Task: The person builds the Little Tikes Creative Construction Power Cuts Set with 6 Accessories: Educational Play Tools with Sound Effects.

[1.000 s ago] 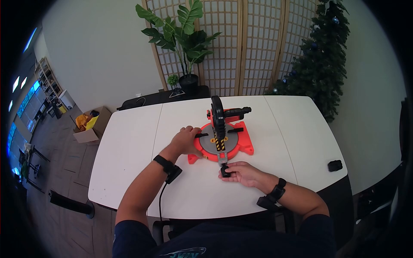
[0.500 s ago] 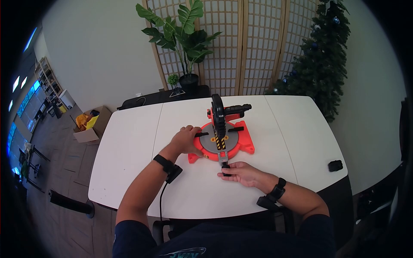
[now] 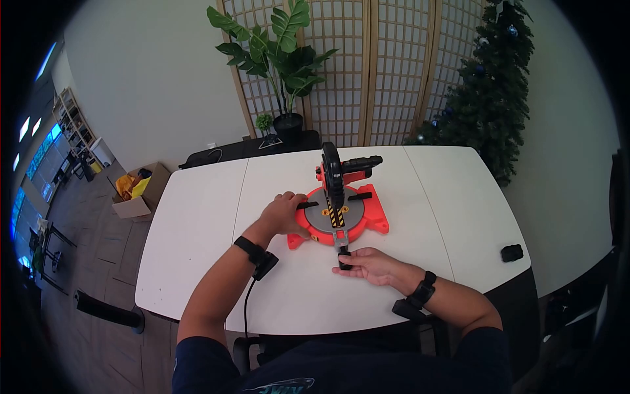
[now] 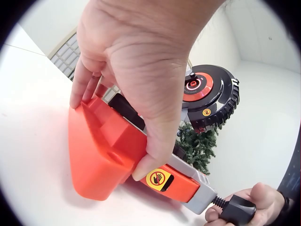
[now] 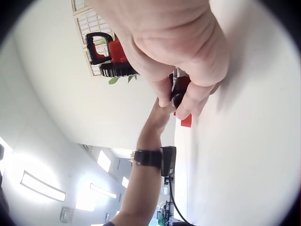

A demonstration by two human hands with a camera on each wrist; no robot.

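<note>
– Holding what?
– Miter saw (image 3: pixel 336 219): orange base (image 3: pixel 375 211), grey turntable (image 3: pixel 355 211), black blade guard (image 3: pixel 332 167); middle of white table (image 3: pixel 197 230).
– Grip?
– Left hand (image 3: pixel 282 215) clamped on base; right hand (image 3: pixel 373 265) pinching black front knob (image 4: pixel 238 210).
– Obstructions?
– Right hand partly hides knob. Potted plant (image 3: pixel 302 62) behind; black object (image 3: pixel 512 253) far right.

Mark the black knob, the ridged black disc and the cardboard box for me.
Black knob (image 4: pixel 239 210), left wrist view: its body.
Ridged black disc (image 4: pixel 214 98), left wrist view: flat face.
Cardboard box (image 3: pixel 132 209), head view: front flap.
</note>
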